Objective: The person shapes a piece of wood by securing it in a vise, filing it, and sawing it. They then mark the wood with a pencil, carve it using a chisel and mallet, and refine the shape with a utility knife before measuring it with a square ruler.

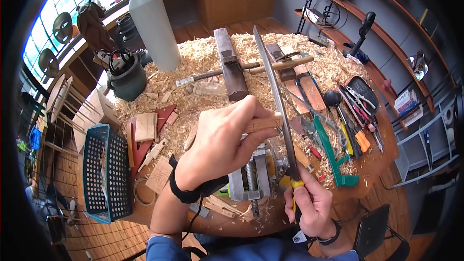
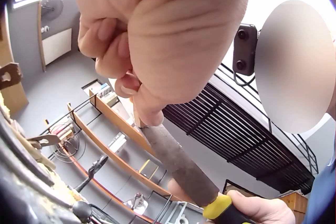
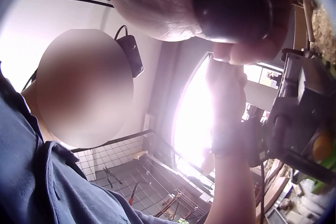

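Observation:
In the head view the left hand [image 1: 224,137] pinches a small wooden piece [image 1: 263,123] with curled fingers. The right hand [image 1: 311,205] grips the yellow and black handle [image 1: 297,184] of a long flat file [image 1: 276,92]. The file's blade points away from the body and lies against the end of the wooden piece. The left wrist view shows the blade [image 2: 176,158] at the left hand's [image 2: 168,35] fingertips. In the right wrist view, the right hand [image 3: 210,11] is wrapped round the dark handle end [image 3: 233,9].
A metal vise [image 1: 251,176] stands below the left hand. Wood shavings [image 1: 198,50] cover much of the table. Wooden planes [image 1: 231,65], a green saw [image 1: 328,150], pliers [image 1: 360,97] and a screwdriver [image 1: 361,140] lie around. A teal basket [image 1: 107,174] is at left, beyond it a pot [image 1: 128,79].

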Demonstrator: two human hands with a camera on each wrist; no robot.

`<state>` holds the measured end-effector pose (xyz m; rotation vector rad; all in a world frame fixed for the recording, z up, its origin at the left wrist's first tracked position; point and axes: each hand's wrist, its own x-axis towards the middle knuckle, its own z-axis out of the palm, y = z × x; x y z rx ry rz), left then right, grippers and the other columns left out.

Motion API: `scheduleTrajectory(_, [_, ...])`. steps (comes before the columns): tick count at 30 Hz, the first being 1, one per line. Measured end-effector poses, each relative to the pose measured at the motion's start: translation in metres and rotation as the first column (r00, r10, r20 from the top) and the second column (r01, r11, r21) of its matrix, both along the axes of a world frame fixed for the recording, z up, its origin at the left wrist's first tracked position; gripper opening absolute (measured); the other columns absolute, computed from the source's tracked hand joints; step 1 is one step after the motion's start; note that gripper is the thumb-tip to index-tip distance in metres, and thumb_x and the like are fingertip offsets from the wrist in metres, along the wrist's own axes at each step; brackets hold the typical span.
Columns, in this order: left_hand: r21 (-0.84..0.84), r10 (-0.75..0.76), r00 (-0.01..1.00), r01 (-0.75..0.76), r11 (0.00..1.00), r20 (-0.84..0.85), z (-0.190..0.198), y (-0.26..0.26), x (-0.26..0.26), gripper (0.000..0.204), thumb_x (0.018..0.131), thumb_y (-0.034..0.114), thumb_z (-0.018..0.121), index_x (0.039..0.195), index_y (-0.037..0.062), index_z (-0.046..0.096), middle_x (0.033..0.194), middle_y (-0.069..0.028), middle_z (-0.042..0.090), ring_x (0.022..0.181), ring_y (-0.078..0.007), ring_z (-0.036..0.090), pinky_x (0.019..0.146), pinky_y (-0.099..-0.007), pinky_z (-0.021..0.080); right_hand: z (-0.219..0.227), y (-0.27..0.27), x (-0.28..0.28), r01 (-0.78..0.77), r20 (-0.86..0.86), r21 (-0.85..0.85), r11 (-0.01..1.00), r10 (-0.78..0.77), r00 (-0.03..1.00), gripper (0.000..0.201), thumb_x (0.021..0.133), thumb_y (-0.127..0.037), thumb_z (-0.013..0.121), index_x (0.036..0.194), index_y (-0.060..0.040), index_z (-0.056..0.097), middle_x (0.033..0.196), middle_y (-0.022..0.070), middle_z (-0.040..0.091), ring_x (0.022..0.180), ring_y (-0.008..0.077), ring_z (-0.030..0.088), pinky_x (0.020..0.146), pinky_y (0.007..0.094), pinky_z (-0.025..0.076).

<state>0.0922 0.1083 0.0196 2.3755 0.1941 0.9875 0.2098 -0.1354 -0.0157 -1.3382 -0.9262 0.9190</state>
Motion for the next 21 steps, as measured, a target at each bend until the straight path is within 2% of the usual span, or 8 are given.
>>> scheduleTrajectory(2, [-0.036, 0.047, 0.994, -0.043, 0.998, 0.097, -0.001, 0.005, 0.0, 0.024, 0.089, 0.01, 0.084, 0.101, 0.0002, 0.065, 0.093, -0.014, 0.076, 0.081, -0.0296, 0.076, 0.073, -0.0353, 0.056, 0.001, -0.003, -0.002, -0.008, -0.006, -0.02, 1.0, 0.008, 1.0, 0.057, 0.116, -0.024, 0.049, 0.166, -0.0013, 0.035, 0.078, 0.0092, 0.06, 0.056, 0.0099, 0.053, 0.054, 0.0231, 0.047])
scheduleTrajectory(4, [-0.025, 0.121, 0.992, -0.121, 0.992, 0.018, 0.002, 0.008, -0.003, 0.023, 0.089, 0.01, 0.083, 0.1, 0.0009, 0.065, 0.093, -0.0143, 0.076, 0.082, -0.0301, 0.076, 0.073, -0.0356, 0.057, -0.004, -0.007, -0.005, -0.053, -0.01, -0.019, 0.998, 0.052, 0.999, 0.057, 0.116, -0.024, 0.049, 0.166, -0.0011, 0.035, 0.079, 0.0091, 0.06, 0.056, 0.01, 0.053, 0.053, 0.0232, 0.046])
scheduleTrajectory(7, [-0.002, -0.023, 1.0, 0.023, 1.0, 0.014, 0.002, 0.001, 0.0, 0.023, 0.088, 0.009, 0.082, 0.1, 0.0003, 0.064, 0.093, -0.0142, 0.076, 0.083, -0.0309, 0.076, 0.074, -0.0364, 0.057, -0.001, -0.001, -0.001, -0.02, 0.002, -0.027, 0.999, 0.02, 1.0, 0.057, 0.116, -0.023, 0.049, 0.166, -0.0006, 0.034, 0.079, 0.0087, 0.06, 0.056, 0.0098, 0.053, 0.054, 0.023, 0.046])
scheduleTrajectory(10, [-0.018, -0.016, 0.997, 0.018, 1.0, 0.081, 0.0, 0.002, 0.001, 0.024, 0.088, 0.009, 0.082, 0.1, 0.0002, 0.064, 0.094, -0.0141, 0.076, 0.084, -0.031, 0.076, 0.074, -0.0364, 0.057, 0.003, -0.002, -0.001, 0.009, 0.001, -0.039, 0.999, -0.009, 1.0, 0.057, 0.116, -0.023, 0.049, 0.166, 0.0001, 0.035, 0.079, 0.0085, 0.06, 0.056, 0.0096, 0.054, 0.054, 0.0231, 0.046])
scheduleTrajectory(14, [-0.038, 0.084, 0.996, -0.083, 0.996, 0.022, 0.0, 0.003, -0.002, 0.024, 0.089, 0.01, 0.083, 0.101, 0.001, 0.064, 0.095, -0.0135, 0.077, 0.085, -0.0309, 0.077, 0.075, -0.0364, 0.057, 0.001, -0.001, -0.002, -0.031, 0.003, -0.022, 0.999, 0.031, 1.0, 0.057, 0.116, -0.023, 0.048, 0.166, -0.0001, 0.035, 0.078, 0.0086, 0.06, 0.055, 0.0098, 0.054, 0.054, 0.0233, 0.045])
scheduleTrajectory(15, [-0.049, -0.019, 1.0, 0.021, 0.999, 0.022, 0.0, 0.001, 0.0, 0.025, 0.089, 0.012, 0.084, 0.101, 0.001, 0.065, 0.094, -0.0135, 0.077, 0.085, -0.0302, 0.077, 0.074, -0.0363, 0.057, 0.001, 0.001, -0.001, -0.014, -0.005, -0.019, 1.0, 0.014, 1.0, 0.056, 0.116, -0.022, 0.048, 0.166, -0.0005, 0.035, 0.078, 0.0084, 0.06, 0.055, 0.0097, 0.054, 0.054, 0.0232, 0.046])
scheduleTrajectory(18, [0.007, 0.012, 1.0, -0.012, 1.0, 0.007, 0.0, -0.002, 0.004, 0.024, 0.089, 0.012, 0.084, 0.099, 0.0006, 0.065, 0.092, -0.0139, 0.076, 0.084, -0.0313, 0.077, 0.073, -0.0366, 0.057, 0.001, 0.001, 0.002, 0.0, 0.0, -0.011, 1.0, 0.0, 1.0, 0.056, 0.116, -0.022, 0.049, 0.166, -0.0014, 0.035, 0.078, 0.0082, 0.059, 0.055, 0.0097, 0.054, 0.054, 0.0231, 0.046])
scheduleTrajectory(21, [0.002, 0.152, 0.988, -0.152, 0.988, -0.034, 0.004, 0.004, -0.003, 0.024, 0.089, 0.012, 0.084, 0.102, 0.0011, 0.067, 0.091, -0.0134, 0.075, 0.084, -0.0324, 0.076, 0.074, -0.0385, 0.058, -0.001, -0.004, -0.003, -0.051, -0.016, -0.043, 0.998, 0.05, 0.999, 0.055, 0.116, -0.021, 0.047, 0.166, -0.0012, 0.035, 0.079, 0.0088, 0.06, 0.055, 0.0099, 0.054, 0.053, 0.0234, 0.046])
